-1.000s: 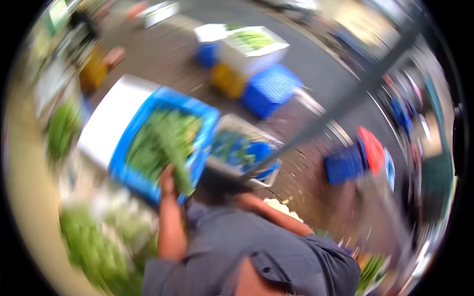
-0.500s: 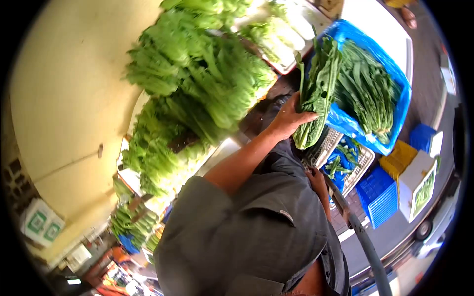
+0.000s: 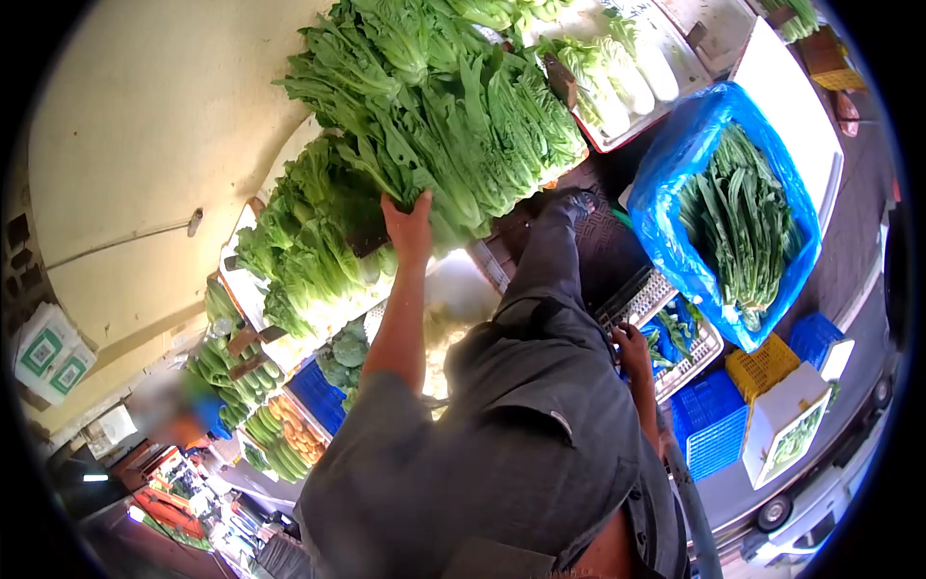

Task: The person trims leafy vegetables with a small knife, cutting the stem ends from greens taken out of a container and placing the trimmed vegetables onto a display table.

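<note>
My left hand (image 3: 409, 224) reaches into the pile of long-leaf lettuce (image 3: 453, 125) on the stall at the upper left. Its thumb and fingers are closed round the lower end of a lettuce bunch (image 3: 371, 172), and leaves partly cover the fingertips. Low on the right, my right hand (image 3: 633, 349) is curled beside a pale plastic crate (image 3: 709, 349) with loose green leaves on blue plastic. What the right fingers hold, if anything, is hidden. A blue plastic bag (image 3: 646, 207) stands open above the crate, with dark long-leaf greens (image 3: 743, 227) inside.
Chinese cabbages (image 3: 627, 82) lie on a white tray at the top. Blue (image 3: 709, 415) and yellow (image 3: 762, 367) crates stand at the right by the road. A metal pole (image 3: 687, 502) runs beside my right arm. Cucumbers (image 3: 227, 376) and another person (image 3: 174, 405) are lower left.
My left hand has carried a bunch of lettuce from beside the blue bag leftward to the lettuce pile. My right hand stays near the crate. The view has shifted.
</note>
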A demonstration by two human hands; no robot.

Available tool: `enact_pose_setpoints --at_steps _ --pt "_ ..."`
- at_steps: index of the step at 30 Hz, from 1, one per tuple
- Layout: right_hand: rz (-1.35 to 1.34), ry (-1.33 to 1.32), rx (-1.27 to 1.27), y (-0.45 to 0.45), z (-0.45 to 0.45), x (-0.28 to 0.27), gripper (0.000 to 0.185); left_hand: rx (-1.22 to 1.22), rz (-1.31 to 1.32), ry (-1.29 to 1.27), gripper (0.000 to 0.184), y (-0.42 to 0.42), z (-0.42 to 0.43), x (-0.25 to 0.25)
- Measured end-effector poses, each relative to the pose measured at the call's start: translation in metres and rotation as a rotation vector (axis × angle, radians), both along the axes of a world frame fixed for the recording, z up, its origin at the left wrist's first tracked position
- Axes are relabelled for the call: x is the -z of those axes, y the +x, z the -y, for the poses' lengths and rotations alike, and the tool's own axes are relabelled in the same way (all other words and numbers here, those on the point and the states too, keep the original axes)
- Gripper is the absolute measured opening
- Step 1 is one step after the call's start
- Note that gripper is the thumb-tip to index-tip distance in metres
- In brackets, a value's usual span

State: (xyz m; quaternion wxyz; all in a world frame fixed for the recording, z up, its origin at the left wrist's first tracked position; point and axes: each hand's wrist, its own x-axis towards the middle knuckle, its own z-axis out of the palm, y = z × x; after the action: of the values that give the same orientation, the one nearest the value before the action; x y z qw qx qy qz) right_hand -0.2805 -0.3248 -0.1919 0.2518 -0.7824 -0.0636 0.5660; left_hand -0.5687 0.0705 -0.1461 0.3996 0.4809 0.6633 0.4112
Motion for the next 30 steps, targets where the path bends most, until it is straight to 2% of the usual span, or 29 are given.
enact_pose_setpoints --at_steps 2,3,4,7,10,14,17,19,21,22,23,24,25,28,30 --pt "-0.008 0.001 0.061 0.001 -0.001 0.006 0.049 0.101 -0.364 -0.152 0.074 -0.025 0.001 0.05" --pt "-0.009 0.001 0.095 0.001 -0.003 0.006 0.049 0.156 -0.543 -0.229 0.075 -0.027 0.002 0.057" --pt "-0.011 -0.009 0.083 0.004 -0.004 0.005 0.048 0.175 -0.634 -0.151 0.071 -0.026 0.008 0.065" --pt "-0.017 -0.024 0.074 0.007 -0.009 0.004 0.047 0.188 -0.589 -0.162 0.059 -0.017 0.002 0.067" --pt "-0.026 -0.021 0.107 0.008 -0.005 0.007 0.046 0.249 -0.62 -0.041 0.048 -0.011 -0.022 0.071" --pt "-0.059 0.035 0.171 0.008 -0.003 0.017 0.045 0.169 -0.49 -0.314 0.04 0.006 -0.014 0.032" --pt "-0.034 0.068 0.2 0.011 -0.018 0.013 0.044 0.317 -0.453 -0.108 0.047 -0.054 -0.028 0.115" --pt "-0.003 0.129 0.275 0.014 -0.011 0.029 0.043 0.324 -0.558 -0.045 0.059 -0.037 -0.022 0.071" --pt "0.202 0.178 0.375 0.024 -0.016 0.03 0.039 0.331 -0.624 -0.156 0.071 -0.016 -0.017 0.034" --pt "0.425 0.209 0.329 0.031 -0.006 0.045 0.037 0.329 -0.644 -0.226 0.073 0.002 -0.014 0.009" --pt "0.476 0.208 0.489 0.042 -0.007 0.043 0.035 0.411 -0.911 -0.028 0.072 -0.023 -0.022 0.042" --pt "0.532 0.217 0.649 0.053 -0.01 0.038 0.034 0.39 -0.836 -0.023 0.066 -0.001 -0.015 0.027" --pt "0.408 0.224 1.026 0.066 -0.023 0.018 0.032 0.362 -0.768 -0.023 0.06 0.022 -0.015 0.003" --pt "0.611 0.254 1.388 0.115 -0.004 0.039 0.04 0.559 -0.369 -0.123 0.051 0.076 -0.022 -0.006" --pt "0.637 0.275 1.54 0.146 0.007 0.041 0.048 0.709 -0.23 -0.284 0.046 0.122 -0.016 -0.017"
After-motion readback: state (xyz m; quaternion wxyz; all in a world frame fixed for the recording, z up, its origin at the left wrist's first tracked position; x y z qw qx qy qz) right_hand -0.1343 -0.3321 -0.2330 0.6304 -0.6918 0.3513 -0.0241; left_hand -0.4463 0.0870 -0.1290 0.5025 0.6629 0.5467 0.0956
